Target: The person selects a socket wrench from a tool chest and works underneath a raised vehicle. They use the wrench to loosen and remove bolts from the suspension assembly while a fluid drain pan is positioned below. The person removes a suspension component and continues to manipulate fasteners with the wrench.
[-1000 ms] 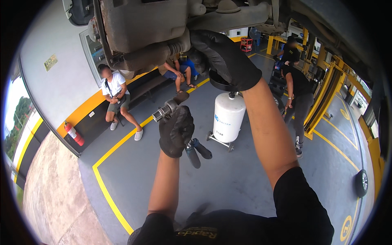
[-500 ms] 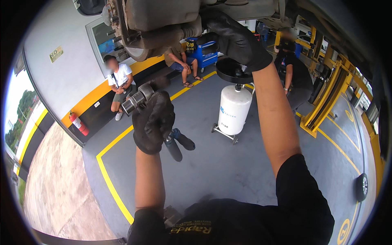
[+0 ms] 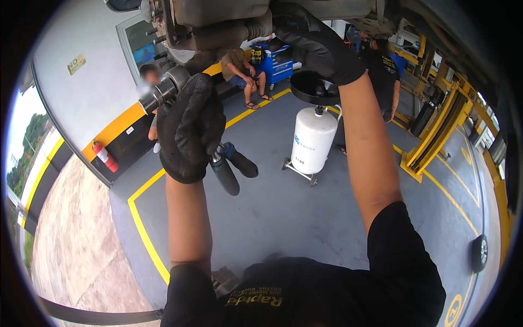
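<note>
My left hand [image 3: 190,125], in a black glove, is closed round a ratchet wrench [image 3: 175,79] with a silver socket [image 3: 151,101] pointing left. Two tools with dark grey-blue handles [image 3: 226,175] also stick out below that hand, probably screwdrivers; their tips are hidden. Raised at the vehicle's underside, my black-gloved right hand [image 3: 321,46] curls beside a ribbed rubber boot [image 3: 259,26]. Its fingertips are partly hidden, and what they grip cannot be made out. Wheel studs [image 3: 158,39] stick out on the left of the rusty suspension parts [image 3: 207,41].
A white oil drain tank [image 3: 313,141] with a black catch pan [image 3: 315,90] stands on wheels below my right arm. Beyond are a blue tool cart [image 3: 280,65], two seated people, a standing person [image 3: 384,76] and a yellow lift post [image 3: 436,131]. A fire extinguisher [image 3: 104,157] is at the left wall.
My left hand has moved left and up with the ratchet wrench and handled tools. The right hand stays by the boot. The person behind my right arm has straightened up from bending.
</note>
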Motion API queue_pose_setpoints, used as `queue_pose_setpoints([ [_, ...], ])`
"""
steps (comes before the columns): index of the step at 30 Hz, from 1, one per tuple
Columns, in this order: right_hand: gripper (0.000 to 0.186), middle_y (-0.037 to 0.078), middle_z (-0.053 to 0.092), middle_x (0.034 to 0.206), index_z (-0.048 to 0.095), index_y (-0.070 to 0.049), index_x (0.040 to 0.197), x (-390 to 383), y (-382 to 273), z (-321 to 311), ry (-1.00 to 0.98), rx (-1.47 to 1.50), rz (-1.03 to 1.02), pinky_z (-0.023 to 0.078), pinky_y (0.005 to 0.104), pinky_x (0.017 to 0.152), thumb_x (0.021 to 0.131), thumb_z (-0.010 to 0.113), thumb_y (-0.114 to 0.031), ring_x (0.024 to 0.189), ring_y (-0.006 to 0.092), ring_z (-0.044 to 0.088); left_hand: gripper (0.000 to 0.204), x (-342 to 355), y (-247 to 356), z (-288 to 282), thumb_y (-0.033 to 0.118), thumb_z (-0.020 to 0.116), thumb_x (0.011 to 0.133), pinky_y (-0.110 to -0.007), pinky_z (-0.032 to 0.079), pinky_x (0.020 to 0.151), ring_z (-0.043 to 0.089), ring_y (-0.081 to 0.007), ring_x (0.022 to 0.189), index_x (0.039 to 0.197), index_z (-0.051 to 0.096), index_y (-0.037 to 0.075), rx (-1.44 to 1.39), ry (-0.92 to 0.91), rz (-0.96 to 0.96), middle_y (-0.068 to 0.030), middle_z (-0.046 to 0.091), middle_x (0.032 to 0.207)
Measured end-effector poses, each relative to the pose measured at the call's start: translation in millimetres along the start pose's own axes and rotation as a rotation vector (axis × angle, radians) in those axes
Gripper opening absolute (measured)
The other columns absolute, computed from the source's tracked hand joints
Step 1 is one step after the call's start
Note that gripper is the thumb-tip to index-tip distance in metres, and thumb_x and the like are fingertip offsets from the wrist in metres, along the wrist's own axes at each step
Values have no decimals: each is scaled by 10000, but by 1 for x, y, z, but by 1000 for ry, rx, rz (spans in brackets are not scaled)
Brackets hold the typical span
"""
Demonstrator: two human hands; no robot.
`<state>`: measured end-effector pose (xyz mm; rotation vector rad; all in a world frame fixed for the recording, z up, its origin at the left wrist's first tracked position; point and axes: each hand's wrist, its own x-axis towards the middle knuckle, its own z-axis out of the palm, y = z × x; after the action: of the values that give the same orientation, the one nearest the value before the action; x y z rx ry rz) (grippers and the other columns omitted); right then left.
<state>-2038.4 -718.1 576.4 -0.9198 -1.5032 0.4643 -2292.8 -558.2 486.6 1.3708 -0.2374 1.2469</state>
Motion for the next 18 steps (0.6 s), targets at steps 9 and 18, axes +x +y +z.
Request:
queue_pose_setpoints([
  [9, 465, 105, 619, 1393, 521, -79, 1476, -3, -3, 7, 208, -236, 40, 580, 371, 917, 1035, 646, -161, 1145, 222, 661, 367, 17, 3, -21, 201, 556, 1076, -202, 513, 570, 658, -88, 733, 1366, 571, -23, 9, -303, 99, -112, 707, 1047],
  [18, 564, 107, 606, 1430, 503, -91, 1505, -7, -7, 5, 113, -862, -146, 539, 371, 1013, 971, 679, -47, 1225, 243, 640, 546, 11, 9, -24, -72, 735, 894, -343, 615, 878, 738, -238, 1042, 1408, 560, -16, 554, -272, 598, -185, 706, 1234],
])
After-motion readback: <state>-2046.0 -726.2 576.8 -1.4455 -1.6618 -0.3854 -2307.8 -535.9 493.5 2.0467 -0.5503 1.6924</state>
